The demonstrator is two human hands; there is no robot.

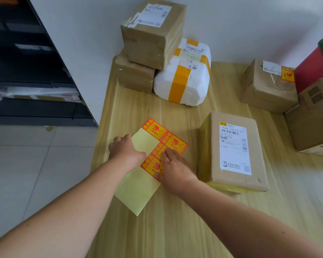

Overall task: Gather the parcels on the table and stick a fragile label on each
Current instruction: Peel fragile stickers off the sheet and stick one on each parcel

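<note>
A yellow backing sheet point(138, 190) with three red-and-yellow fragile labels point(173, 143) lies on the wooden table point(175, 229). My left hand point(125, 149) presses the sheet's left edge. My right hand point(172, 169) rests flat on the labels, fingertips on the middle one. A flat brown parcel point(233, 151) with a white shipping label lies just right of my right hand. Two stacked brown boxes point(151, 34) and a white parcel point(183, 81) with orange tape stand at the back. At the right, a brown box point(267, 88) carries a fragile label.
Another cardboard box point(313, 118) and a red cylindrical container point(317, 66) crowd the right edge. A white wall runs behind the table. Dark shelving point(26, 62) stands at the left beyond the table's edge, over a tiled floor point(26, 164).
</note>
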